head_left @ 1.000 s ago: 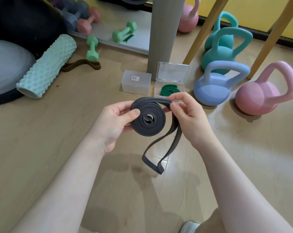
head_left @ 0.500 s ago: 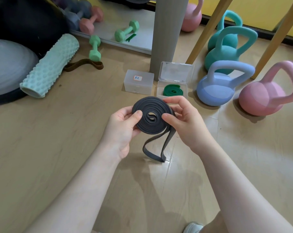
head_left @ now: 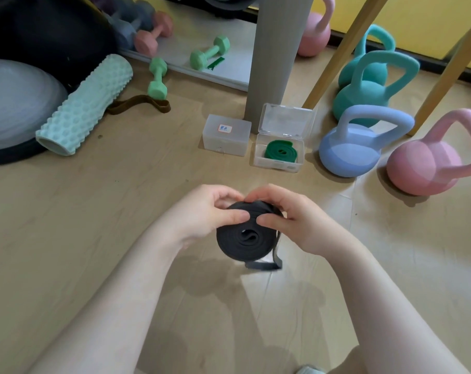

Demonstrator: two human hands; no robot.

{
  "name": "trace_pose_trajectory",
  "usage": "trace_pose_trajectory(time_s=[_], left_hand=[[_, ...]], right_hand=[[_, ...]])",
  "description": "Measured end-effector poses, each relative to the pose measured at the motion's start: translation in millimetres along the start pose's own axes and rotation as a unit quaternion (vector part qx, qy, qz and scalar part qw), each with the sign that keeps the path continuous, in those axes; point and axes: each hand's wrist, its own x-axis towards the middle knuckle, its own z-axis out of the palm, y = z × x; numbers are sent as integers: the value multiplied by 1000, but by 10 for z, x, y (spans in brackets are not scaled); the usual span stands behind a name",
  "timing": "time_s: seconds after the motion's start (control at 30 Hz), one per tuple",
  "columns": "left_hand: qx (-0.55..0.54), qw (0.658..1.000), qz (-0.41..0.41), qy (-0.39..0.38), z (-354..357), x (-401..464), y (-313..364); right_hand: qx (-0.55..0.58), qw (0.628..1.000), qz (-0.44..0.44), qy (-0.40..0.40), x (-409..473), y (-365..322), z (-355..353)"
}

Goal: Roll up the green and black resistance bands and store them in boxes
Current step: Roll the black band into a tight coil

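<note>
The black resistance band is wound into a thick coil held above the floor. My left hand pinches the coil's upper left, thumb on its face. My right hand pinches the upper right, thumb pressing the face. A short loose loop of the band hangs below the coil at the right. The green band lies rolled inside an open clear box with its lid raised. A closed clear box with a small label stands to its left.
A grey post rises behind the boxes. Blue, pink and teal kettlebells stand at the right beside wooden legs. A mint foam roller, green dumbbells, a brown strap and a grey dome lie at the left.
The hanging loop of the black band has grown much shorter as more wound onto the coil. Both hands have shifted lower in view and now grip the coil's top.
</note>
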Motion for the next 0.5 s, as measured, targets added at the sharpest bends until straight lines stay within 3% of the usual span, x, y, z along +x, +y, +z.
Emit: trace_pose_trajectory(time_s=[0.2,0.37,0.5], left_hand=[[56,998,41,9,69,16,-38],[18,995,84,40,37,7,-18],[-59,990,115,59,-40,-29,18]], right_hand=[[5,1000,24,19,-19,56,-20],[42,996,34,71,-2,37,-38],[33,996,78,35,-31,62,-75]])
